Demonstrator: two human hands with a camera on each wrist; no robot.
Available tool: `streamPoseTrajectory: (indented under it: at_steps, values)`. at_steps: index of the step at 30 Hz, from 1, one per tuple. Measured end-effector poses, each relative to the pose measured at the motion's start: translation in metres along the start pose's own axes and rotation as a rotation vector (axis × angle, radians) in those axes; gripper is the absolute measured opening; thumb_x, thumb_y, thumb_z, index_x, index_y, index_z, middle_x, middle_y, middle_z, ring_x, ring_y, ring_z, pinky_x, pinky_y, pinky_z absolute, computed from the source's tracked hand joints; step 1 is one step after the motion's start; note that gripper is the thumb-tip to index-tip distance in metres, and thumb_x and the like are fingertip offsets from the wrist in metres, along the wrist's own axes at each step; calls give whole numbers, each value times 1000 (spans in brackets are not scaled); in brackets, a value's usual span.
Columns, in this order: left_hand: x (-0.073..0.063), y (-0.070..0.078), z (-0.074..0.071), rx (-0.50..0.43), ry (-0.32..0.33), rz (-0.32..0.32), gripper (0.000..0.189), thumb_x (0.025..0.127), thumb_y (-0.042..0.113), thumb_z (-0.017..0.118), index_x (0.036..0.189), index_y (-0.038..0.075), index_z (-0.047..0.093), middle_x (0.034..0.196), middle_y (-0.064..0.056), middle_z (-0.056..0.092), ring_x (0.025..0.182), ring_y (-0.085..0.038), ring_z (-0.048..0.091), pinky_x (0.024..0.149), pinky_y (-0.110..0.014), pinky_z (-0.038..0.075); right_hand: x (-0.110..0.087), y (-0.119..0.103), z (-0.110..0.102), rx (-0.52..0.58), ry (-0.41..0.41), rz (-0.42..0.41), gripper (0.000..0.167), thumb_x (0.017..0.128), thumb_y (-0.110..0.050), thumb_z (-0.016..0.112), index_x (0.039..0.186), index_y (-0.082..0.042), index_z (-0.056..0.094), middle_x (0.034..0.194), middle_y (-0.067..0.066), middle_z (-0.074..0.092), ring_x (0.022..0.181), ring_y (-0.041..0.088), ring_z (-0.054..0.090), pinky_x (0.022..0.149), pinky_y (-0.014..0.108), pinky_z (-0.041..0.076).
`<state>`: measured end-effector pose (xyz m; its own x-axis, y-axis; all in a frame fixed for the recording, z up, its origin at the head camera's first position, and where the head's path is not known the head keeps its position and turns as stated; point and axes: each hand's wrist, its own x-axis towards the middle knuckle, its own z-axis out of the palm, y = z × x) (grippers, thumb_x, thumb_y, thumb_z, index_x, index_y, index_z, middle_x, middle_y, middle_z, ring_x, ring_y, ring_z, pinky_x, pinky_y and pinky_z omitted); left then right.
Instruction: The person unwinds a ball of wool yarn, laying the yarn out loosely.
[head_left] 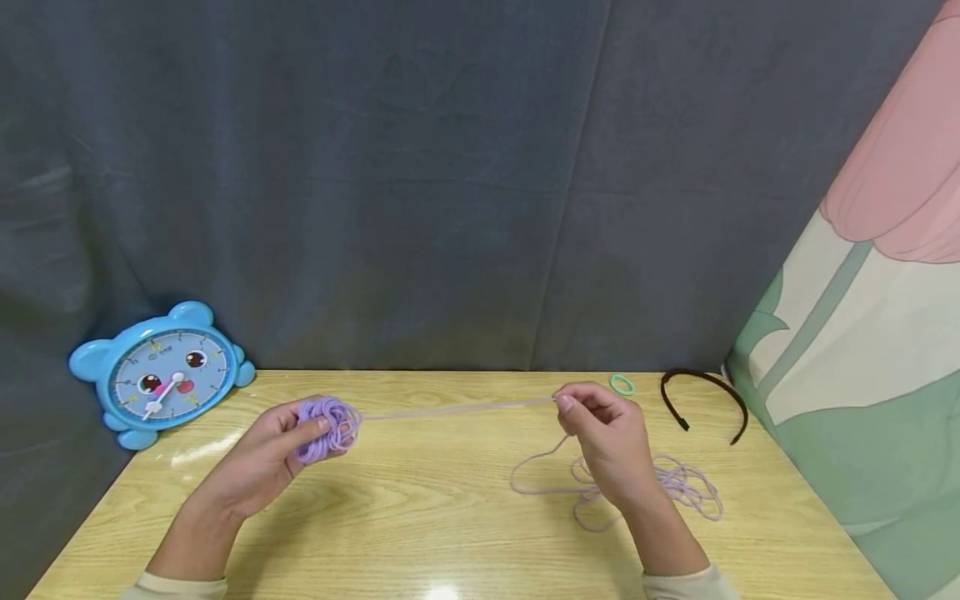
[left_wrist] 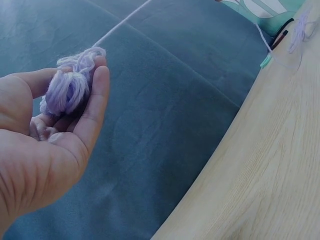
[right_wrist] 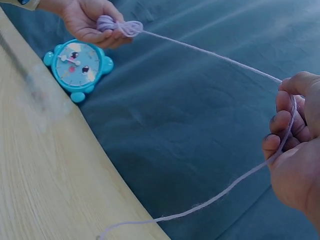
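Observation:
In the head view my left hand (head_left: pixel 262 458) grips a small bundle of purple yarn (head_left: pixel 318 429) between thumb and fingers, above the left half of the table. A single strand (head_left: pixel 457 408) runs taut from the bundle to my right hand (head_left: pixel 611 442), which pinches it between thumb and forefinger. The right wrist view shows the strand (right_wrist: pixel 220 192) passing through that hand and hanging down to the table. Loose loops of the same yarn (head_left: pixel 686 487) lie on the tabletop, partly hidden by my right hand and wrist.
A blue bear-shaped clock (head_left: pixel 168 375) leans at the table's back left. Toward the back right lie a green ring (head_left: pixel 622 384) and a dark headband (head_left: pixel 705 379). A grey curtain (head_left: pixel 375 183) hangs behind the wooden table (head_left: pixel 420 517); a flower-patterned cloth (head_left: pixel 862 375) hangs at the right.

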<state>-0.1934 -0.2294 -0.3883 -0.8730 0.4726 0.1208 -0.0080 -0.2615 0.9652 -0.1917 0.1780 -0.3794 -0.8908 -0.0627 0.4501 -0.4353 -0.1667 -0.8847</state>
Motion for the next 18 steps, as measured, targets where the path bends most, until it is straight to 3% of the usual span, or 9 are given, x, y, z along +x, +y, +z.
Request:
streamPoseTrajectory:
  at_steps: [6, 12, 18]
  values:
    - [0, -1, -2, 8, -9, -3, 27, 110, 5, 43, 122, 12, 66, 115, 1, 72, 105, -9, 72, 93, -28, 61, 1, -4, -11, 65, 24, -1, 25, 101, 7, 57, 95, -11, 74, 77, -7, 61, 73, 7, 51, 67, 23, 45]
    - [1, -2, -3, -8, -19, -10, 27, 110, 5, 43, 124, 11, 65, 118, 0, 72, 107, -11, 72, 95, -28, 60, 4, -11, -23, 208, 63, -50, 27, 100, 12, 53, 96, -5, 74, 87, -3, 70, 73, 8, 57, 67, 21, 48]
    - [3, -2, -2, -25, -41, -4, 27, 110, 3, 42, 123, 9, 65, 115, -1, 72, 106, -12, 73, 95, -29, 60, 6, -17, -35, 253, 127, -56, 27, 101, 11, 53, 94, -5, 74, 81, -1, 69, 71, 9, 58, 67, 21, 48]
